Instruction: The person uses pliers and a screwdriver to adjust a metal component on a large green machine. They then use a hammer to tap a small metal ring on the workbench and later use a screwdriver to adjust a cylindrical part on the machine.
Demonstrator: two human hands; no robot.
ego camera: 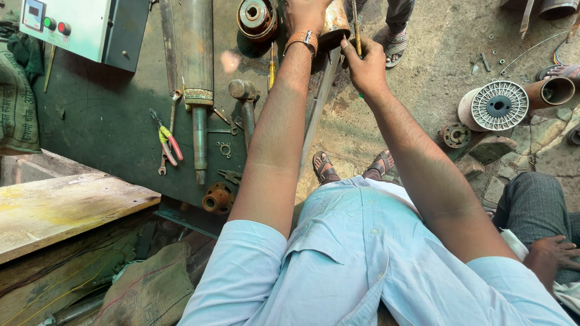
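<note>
**benchrat:** Shirt (362,253) first, pale blue, right under the camera, both bare arms reaching away from it. Left hand (305,15) sits at the top of the view, watch strap on the wrist, fingers wrapped round a rusty can (334,24) at the desk's (103,121) far right corner. Right hand (364,66) is just beside it, pinched shut on a thin rod (356,27) that stands nearly upright against the can.

**sparky_22:** What else is on the desk?

**benchrat:** Long steel shaft (198,84) lying along the middle, hammer (244,99) just right of it, pliers (166,142) with red and yellow grips to its left. Control box (78,24) at the far left corner, round rusty part (257,18) near the can. Small flanged piece (217,198) at the near edge.

**sparky_22:** And off the desk?

**benchrat:** White spool (498,105) on the floor to the right. Another person's hand (553,253) rests on a knee at the right edge.
</note>
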